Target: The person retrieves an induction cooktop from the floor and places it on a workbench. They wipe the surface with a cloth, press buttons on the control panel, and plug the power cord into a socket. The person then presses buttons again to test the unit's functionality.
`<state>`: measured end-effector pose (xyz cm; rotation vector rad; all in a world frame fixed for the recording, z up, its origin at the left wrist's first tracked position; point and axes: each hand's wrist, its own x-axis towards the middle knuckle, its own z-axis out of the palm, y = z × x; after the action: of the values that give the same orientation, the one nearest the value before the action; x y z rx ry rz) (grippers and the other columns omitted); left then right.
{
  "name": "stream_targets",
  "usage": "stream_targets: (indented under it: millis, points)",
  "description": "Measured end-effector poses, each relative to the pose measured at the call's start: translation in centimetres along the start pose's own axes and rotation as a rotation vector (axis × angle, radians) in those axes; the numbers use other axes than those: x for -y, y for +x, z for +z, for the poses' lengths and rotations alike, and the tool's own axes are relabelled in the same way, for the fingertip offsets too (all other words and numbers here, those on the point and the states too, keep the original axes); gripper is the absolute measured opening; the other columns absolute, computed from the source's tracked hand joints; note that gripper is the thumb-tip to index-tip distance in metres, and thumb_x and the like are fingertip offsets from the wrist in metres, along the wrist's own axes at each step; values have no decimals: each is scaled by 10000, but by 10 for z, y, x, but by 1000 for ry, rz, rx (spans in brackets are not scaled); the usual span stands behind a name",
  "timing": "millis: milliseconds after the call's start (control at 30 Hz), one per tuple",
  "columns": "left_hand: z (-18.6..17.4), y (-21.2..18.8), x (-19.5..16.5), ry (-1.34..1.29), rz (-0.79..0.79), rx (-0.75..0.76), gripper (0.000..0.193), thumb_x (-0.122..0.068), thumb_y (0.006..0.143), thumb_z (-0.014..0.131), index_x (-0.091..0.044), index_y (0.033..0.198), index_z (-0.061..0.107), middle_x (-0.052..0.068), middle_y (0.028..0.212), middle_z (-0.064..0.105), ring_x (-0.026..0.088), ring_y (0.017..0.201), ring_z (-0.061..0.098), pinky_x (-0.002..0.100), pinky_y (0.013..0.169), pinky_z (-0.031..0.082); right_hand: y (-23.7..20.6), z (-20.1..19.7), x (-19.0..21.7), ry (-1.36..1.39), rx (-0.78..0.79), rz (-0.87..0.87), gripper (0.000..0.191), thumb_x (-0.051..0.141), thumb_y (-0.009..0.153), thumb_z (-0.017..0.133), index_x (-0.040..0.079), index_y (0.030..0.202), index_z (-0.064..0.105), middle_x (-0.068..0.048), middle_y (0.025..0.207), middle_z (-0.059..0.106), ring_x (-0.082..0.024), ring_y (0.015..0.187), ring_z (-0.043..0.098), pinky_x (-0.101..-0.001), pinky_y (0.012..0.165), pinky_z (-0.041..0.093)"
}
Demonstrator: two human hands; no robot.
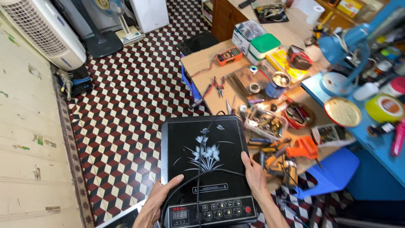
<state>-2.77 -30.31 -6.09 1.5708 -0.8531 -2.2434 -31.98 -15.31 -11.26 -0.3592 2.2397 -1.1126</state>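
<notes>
Black induction cooker (206, 164) between both hands (160, 198)

Single head-worn view, looking steeply down and forward from above the person's own hands. The induction cooker (207, 162) sits close, at lower centre; the cluttered bench (202, 63) runs off to the upper right, and the patterned tile floor (126, 93) fills the left. No second view is provided.
</notes>
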Motion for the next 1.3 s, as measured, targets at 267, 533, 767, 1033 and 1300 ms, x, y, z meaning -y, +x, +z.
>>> stream_targets:
  millis: [267,533,767,1033,1300]
  points:
    - [52,95,-115,-19,136,-10,606,-265,738,849,105,1167,633,187,870,722,226,644,718,358,545,628,155,40,86,323,178,-33,738,590,936,543,-50,1264,707,-132,1161,776,-214,1053,699,-339,939,519]
    - [103,184,-242,28,132,-7,530,-189,778,799,21,1229,618,179,974,736,253,734,735,382,614,629,286,76,141,533,356,153,749,537,935,572,-92,1337,634,-193,1218,739,-267,1042,707,-362,902,561]
    - [119,268,-305,243,79,117,538,-205,769,835,42,1215,661,160,989,746,207,756,742,338,641,634,319,89,158,566,272,291,740,540,934,570,-71,1347,641,-185,1268,738,-264,1102,719,-351,948,563]
    - [122,373,-377,620,-24,326,673,-320,736,837,-15,1298,627,152,1062,747,214,889,738,343,757,624,333,134,154,690,50,474,729,551,910,585,25,1414,611,-112,1338,709,-230,1187,660,-336,1028,469]
    - [129,469,-450,883,-56,514,810,-379,716,841,-42,1401,571,129,1311,702,219,1202,669,346,1025,508,362,187,187,966,-175,546,700,615,923,523,93,1378,622,-66,1313,698,-209,1167,646,-338,991,484]
